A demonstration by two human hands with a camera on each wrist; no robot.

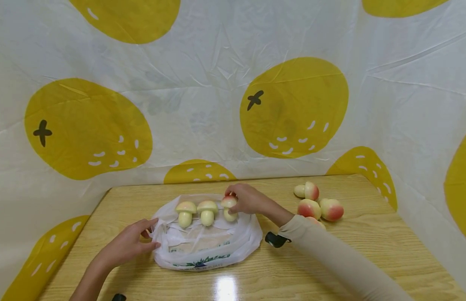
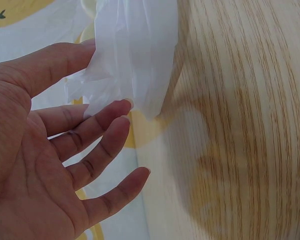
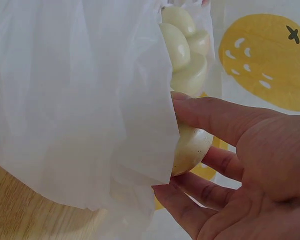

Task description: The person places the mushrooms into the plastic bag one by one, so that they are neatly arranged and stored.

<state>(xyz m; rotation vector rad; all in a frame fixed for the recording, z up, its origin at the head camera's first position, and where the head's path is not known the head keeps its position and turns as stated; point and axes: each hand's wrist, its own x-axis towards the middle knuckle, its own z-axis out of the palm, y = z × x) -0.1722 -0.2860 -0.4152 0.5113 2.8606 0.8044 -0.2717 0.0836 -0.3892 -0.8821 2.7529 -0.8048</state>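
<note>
A white plastic bag with green print lies on the table, a brown sheet or box showing through it. Two mushroom-shaped pieces, pale with pinkish caps, a left mushroom and a middle mushroom, lie in a row on its far part. My right hand grips the third mushroom at the right end of that row, thumb on one side and fingers on the other. At the bag's left side, my left hand holds the edge with thumb and fingers spread apart; some fingertips are behind the plastic.
To the right, beyond my right sleeve, lie another mushroom and several red-and-cream rounded pieces, one partly hidden by the sleeve. A white curtain with yellow fruit prints stands behind and beside the wooden table.
</note>
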